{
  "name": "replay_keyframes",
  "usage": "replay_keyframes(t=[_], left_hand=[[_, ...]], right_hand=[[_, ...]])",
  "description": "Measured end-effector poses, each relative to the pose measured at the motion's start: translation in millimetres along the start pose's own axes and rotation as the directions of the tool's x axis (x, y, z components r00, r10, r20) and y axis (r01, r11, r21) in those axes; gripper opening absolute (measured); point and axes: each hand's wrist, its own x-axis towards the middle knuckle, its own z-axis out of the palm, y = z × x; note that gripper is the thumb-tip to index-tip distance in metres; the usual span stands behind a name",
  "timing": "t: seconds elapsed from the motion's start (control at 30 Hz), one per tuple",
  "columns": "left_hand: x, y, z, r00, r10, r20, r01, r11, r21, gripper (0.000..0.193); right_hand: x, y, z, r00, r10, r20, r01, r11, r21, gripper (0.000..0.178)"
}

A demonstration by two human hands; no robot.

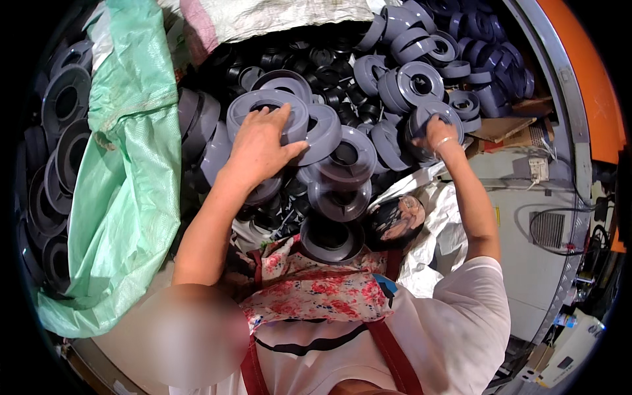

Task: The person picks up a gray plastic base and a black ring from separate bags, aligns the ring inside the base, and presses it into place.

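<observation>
My left hand [260, 143] lies on a round grey plastic ring part [238, 113], fingers spread over its face near the central hole, thumb held apart beside the neighbouring ring [327, 135]. Over to the right, my right hand [440, 133] has its fingers curled into the opening of another grey ring part [418, 118] and grips it. Between the hands more grey rings overlap in a row toward me, among them a flanged ring [361, 148]. Closest to my apron stands a darker ring [342, 253].
Small black plastic parts [329, 58] fill the heap's middle, with more grey rings [401, 26] at the far right. A green woven sack [131, 171] hangs at left beside larger rings [66, 95]. A light-coloured cabinet [507, 243] and cardboard [503, 128] are at right.
</observation>
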Motion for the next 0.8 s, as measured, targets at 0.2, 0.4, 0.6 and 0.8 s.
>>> replay_keyframes(t=[0.2,0.4,0.6,0.8], left_hand=[[10,-6,0,0.961,-0.275,-0.014,0.172,0.640,-0.749,0.058],[25,2,-4,0.970,-0.196,0.140,0.048,-0.413,-0.909,0.041],[28,-17,-15,0.883,-0.455,0.113,0.009,-0.224,-0.974,0.033],[23,-14,-17,0.849,-0.529,-0.003,-0.071,-0.109,-0.991,0.030]], right_hand=[[-15,-35,-51,0.838,0.023,-0.545,0.468,0.483,0.740,0.051],[-2,-130,-125,0.757,-0.545,-0.361,0.014,-0.539,0.842,0.053],[192,-199,-21,0.684,-0.395,-0.613,0.706,0.572,0.419,0.052],[148,-212,-22,0.890,-0.331,-0.315,0.371,0.926,0.074,0.025]])
